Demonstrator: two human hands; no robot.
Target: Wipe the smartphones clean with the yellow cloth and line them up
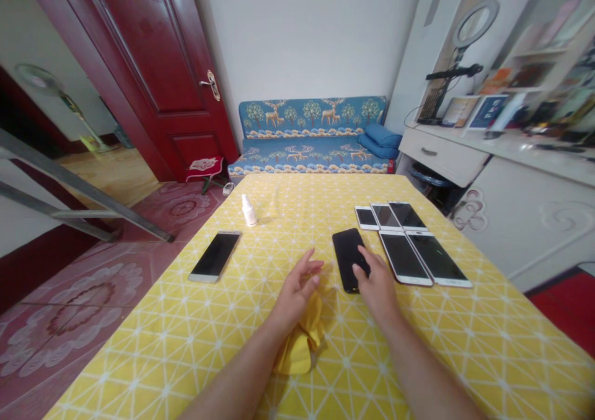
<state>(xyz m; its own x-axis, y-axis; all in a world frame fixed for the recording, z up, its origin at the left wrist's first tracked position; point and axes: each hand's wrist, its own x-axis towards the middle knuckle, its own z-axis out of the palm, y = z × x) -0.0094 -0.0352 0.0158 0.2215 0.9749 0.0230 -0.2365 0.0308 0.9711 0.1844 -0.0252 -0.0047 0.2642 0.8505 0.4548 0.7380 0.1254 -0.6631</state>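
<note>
A black smartphone (346, 256) lies flat on the table, tilted slightly. Over its right side is my right hand (379, 280), thumb and fingers apart, fingertips at or just above the screen; exact contact is hard to tell. To the left of the phone, my left hand (297, 287) hovers with loosely bent, separated fingers. Beneath that hand and wrist is a crumpled yellow cloth (297, 352), partly hidden by the forearm. Several white-framed phones (405, 258) lie close together in two rows right of the black one. Another phone (216, 256) rests alone at the left.
A white spray bottle (248, 210) stands toward the table's far left, beside a small clear plastic item (273, 202). The yellow patterned tablecloth (186, 339) covers the table. Beyond its far edge is a blue sofa (302, 150); a white cabinet (520, 203) flanks the right side.
</note>
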